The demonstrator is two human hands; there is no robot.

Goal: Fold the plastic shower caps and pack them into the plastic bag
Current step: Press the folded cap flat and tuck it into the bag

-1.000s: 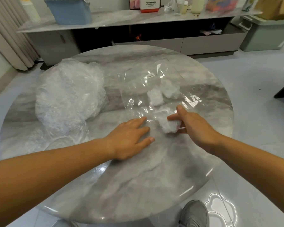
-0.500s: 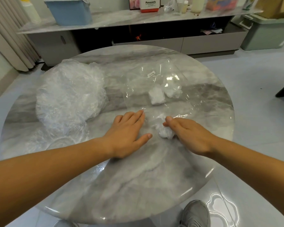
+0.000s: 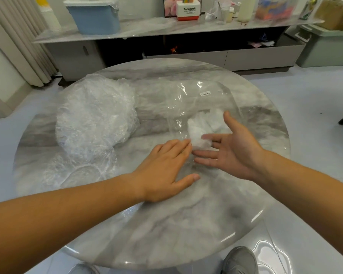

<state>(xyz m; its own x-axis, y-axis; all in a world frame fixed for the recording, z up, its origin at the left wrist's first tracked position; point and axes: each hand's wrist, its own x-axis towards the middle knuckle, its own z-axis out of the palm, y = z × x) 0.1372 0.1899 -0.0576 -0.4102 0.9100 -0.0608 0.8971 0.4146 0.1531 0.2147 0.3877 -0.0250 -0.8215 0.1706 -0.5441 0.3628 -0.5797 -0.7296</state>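
A clear plastic bag [image 3: 188, 99] with a small white label lies flat on the round marble table [image 3: 166, 234]. Folded white shower caps [image 3: 198, 127] sit bunched inside it near its near end. My left hand [image 3: 166, 165] lies palm down on the bag's near edge, fingers straight. My right hand [image 3: 230, 147] is turned palm up beside it, fingers spread, touching the nearest folded cap [image 3: 201, 142] with its fingertips. A big pile of unfolded clear shower caps [image 3: 95, 115] lies at the table's left.
More loose caps [image 3: 77, 171] spread flat at the left front of the table. Behind the table runs a low cabinet [image 3: 186, 54] with a blue bin [image 3: 93, 16] and bottles. A green crate [image 3: 329, 46] stands at the right. My grey shoe [image 3: 240, 262] shows below the table edge.
My right hand let go of the folded cap, opened and turned palm up. The cap now lies further into the bag, against the other folded caps. My left hand stayed flat on the bag.
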